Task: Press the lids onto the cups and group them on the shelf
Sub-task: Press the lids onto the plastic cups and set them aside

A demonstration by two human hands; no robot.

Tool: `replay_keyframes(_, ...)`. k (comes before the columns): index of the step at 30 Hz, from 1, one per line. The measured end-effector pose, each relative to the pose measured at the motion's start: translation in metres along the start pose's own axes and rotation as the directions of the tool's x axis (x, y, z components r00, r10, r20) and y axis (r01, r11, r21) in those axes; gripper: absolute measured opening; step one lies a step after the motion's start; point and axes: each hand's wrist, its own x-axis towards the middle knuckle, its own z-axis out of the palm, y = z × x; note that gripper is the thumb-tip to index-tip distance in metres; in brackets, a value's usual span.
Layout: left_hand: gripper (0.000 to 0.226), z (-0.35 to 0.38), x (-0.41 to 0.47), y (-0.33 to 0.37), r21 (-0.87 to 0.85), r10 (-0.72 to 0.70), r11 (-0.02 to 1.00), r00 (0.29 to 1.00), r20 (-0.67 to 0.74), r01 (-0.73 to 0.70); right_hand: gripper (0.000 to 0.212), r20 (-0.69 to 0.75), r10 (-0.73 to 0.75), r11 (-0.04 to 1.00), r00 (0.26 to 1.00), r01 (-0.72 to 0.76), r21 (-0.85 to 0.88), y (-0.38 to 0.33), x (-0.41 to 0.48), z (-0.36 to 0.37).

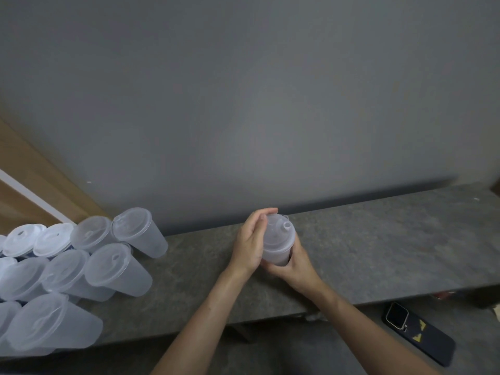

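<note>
Plain grey wall (270, 104); wooden panel (24, 169) far left; mottled stone shelf (378, 239); dim light.

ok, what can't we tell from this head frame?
Head view, the only one:
- Whether the lid is fully seated on the cup: the left hand covers its left rim.
- Cup base: wrapped by the right hand.
- Number of grouped cups: the left edge cuts them off, and the nearest ones are blurred.
</note>
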Motion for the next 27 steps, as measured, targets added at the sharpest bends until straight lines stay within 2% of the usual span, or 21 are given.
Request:
replay_keyframes(7, 0.033, -0.003, -0.003, -0.007, 0.017, 0.002, 1.0, 0.998, -0.07, -0.001, 0.08, -0.033, -0.047, 0.998, 0.998, 0.046, -0.043, -0.004, 0.0, 0.0)
replay_keyframes(10, 0.032, -0.011, 0.001, -0.004, 0.079, 0.049, 0.996, 0.998, -0.04, -0.046, 0.073, -0.019, -0.046, 0.997, 0.999, 0.044, -0.068, -0.003, 0.001, -0.003)
replay_keyframes(14, 0.031, -0.01, 0.008, 0.006, 0.155, 0.084, 0.984, 0.996, 0.035, -0.088, 0.073, 0.024, -0.029, 0.996, 0.999, 0.031, -0.083, 0.001, 0.001, -0.004)
replay_keyframes(19, 0.03, -0.007, 0.001, -0.004, 0.156, 0.097, 0.984, 0.995, -0.04, -0.089, 0.084, 0.044, -0.002, 0.999, 0.999, 0.004, -0.05, 0.002, 0.001, -0.002)
replay_keyframes(24, 0.037, -0.013, -0.002, -0.001, 0.304, 0.123, 0.946, 0.992, -0.02, -0.111, 0.085, 0.052, -0.01, 0.999, 0.999, 0.013, -0.047, -0.001, 0.0, 0.001)
replay_keyframes(27, 0.043, -0.026, -0.016, 0.006, 0.424, 0.142, 0.9, 0.987, -0.08, -0.095, 0.084, 0.032, -0.007, 0.999, 0.999, 0.008, -0.047, 0.002, 0.0, -0.001)
